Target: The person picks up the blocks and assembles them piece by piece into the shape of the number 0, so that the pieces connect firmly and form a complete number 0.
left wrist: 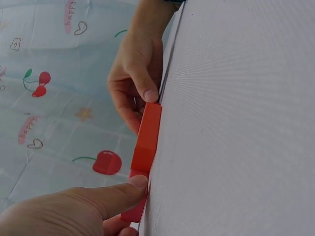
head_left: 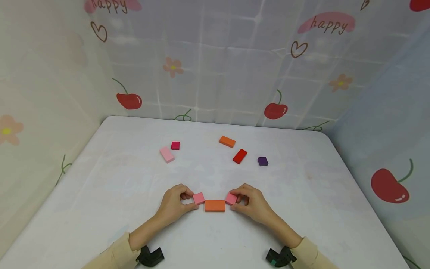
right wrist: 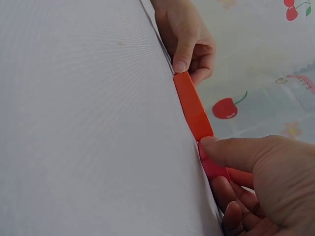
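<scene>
On the white table an orange rectangular block [head_left: 215, 206] lies lengthwise between both hands. At its left end my left hand [head_left: 176, 201] pinches a pink square block [head_left: 199, 198] between thumb and fingers. A second pink block [head_left: 230, 198] is pinched by my right hand [head_left: 252, 203] at the orange block's right end. Both pink blocks sit slightly turned, right at the orange block's far corners. In the left wrist view the left thumb [left wrist: 138, 181] presses along the pink block [left wrist: 133, 211]; the right wrist view has the right thumb [right wrist: 210, 142] on its pink block [right wrist: 215, 168].
Farther back lie a light pink block [head_left: 167, 154], a small crimson block [head_left: 175, 145], another orange block [head_left: 227, 141], a red block [head_left: 240, 156] and a dark purple block [head_left: 263, 161]. Printed curtains surround the table's back and sides [head_left: 215, 74].
</scene>
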The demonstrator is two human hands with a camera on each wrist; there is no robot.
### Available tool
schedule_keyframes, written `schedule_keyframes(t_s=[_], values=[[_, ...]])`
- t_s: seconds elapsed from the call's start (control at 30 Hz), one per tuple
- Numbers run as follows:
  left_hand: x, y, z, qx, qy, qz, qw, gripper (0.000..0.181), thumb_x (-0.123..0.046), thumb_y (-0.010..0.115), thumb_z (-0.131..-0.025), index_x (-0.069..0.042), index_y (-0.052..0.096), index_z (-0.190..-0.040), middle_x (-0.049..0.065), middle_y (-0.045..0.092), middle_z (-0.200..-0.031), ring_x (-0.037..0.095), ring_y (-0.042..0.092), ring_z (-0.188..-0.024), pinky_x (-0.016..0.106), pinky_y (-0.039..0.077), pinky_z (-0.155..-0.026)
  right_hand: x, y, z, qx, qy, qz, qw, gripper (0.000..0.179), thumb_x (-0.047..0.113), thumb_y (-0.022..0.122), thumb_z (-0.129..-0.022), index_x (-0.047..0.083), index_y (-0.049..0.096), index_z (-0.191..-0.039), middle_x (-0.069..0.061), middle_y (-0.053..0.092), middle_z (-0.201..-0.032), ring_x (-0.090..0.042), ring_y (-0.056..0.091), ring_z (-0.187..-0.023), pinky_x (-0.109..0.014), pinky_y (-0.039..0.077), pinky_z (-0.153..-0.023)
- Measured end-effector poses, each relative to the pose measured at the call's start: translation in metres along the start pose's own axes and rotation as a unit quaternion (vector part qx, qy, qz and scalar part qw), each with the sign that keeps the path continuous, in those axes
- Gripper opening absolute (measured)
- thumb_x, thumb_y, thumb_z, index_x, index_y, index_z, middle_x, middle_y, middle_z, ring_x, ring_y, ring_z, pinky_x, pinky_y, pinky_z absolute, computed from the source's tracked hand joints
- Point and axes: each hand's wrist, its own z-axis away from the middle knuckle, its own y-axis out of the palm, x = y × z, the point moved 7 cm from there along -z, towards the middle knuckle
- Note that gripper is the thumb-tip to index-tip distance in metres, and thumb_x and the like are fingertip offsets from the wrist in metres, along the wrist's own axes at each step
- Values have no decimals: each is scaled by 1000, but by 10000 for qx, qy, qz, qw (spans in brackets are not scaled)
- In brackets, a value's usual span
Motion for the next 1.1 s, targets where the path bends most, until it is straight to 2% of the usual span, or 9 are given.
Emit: schedule_keyframes(t_s=[0.2, 0.37, 0.47, 0.63, 0.8, 1.0, 1.1], values=[[1, 0, 0, 14, -27, 5, 10000, 28, -15, 92, -64, -17, 70, -82, -9, 61, -79, 7, 55, -75, 21, 49, -70, -4, -2, 0, -53, 32, -40, 10000, 40, 18, 85, -75, 10, 72, -112, 4, 64, -90, -12, 56, -72, -18, 45, -60], [0, 0, 0, 0, 8, 38, 10000, 28, -15, 91, -65, -17, 70, -82, -9, 62, -79, 7, 56, -75, 21, 50, -70, -5, -10, -3, -307, -50, -16, 9995, 35, 14, 81, -80, 8, 72, -113, 1, 66, -89, -13, 58, -73, -20, 48, -62], [0, 0, 0, 0, 29, 29, 10000, 28, -16, 91, -65, -17, 70, -82, -9, 62, -79, 7, 56, -75, 21, 49, -70, -7, -18, -7, -522, 69, 39, 9986, 38, 16, 80, -81, 7, 70, -116, -2, 67, -93, -12, 59, -76, -22, 50, -66], [0, 0, 1, 5, 60, 5, 10000, 28, -17, 91, -65, -17, 70, -82, -9, 61, -79, 7, 55, -75, 21, 49, -70, -15, -32, -23, -1032, 456, -44, 9936, 52, 16, 82, -79, 5, 63, -127, -11, 67, -107, -18, 64, -85, -22, 53, -73], [-1, 0, 3, -14, 149, -6, 9999, 27, -17, 91, -65, -17, 70, -83, -8, 62, -79, 7, 56, -75, 21, 50, -70, -26, -40, -46, -1437, 807, 10, 9863, 70, 16, 82, -79, 3, 50, -140, -17, 60, -121, -24, 66, -93, -23, 54, -77], [-1, -1, 3, -43, 218, -51, 9997, 27, -18, 91, -66, -17, 70, -83, -9, 62, -79, 6, 55, -74, 21, 49, -69, -38, -46, -69, -1749, 1167, -2, 9776, 75, 16, 81, -81, 3, 44, -144, -17, 52, -133, -26, 66, -96, -39, 56, -84], [-1, -1, 2, -55, 249, -49, 9997, 28, -17, 91, -65, -17, 70, -83, -9, 61, -79, 6, 55, -74, 21, 49, -69, -45, -47, -76, -1814, 1346, 24, 9742, 77, 16, 80, -81, 2, 40, -146, -17, 49, -136, -28, 66, -97, -43, 56, -85]])
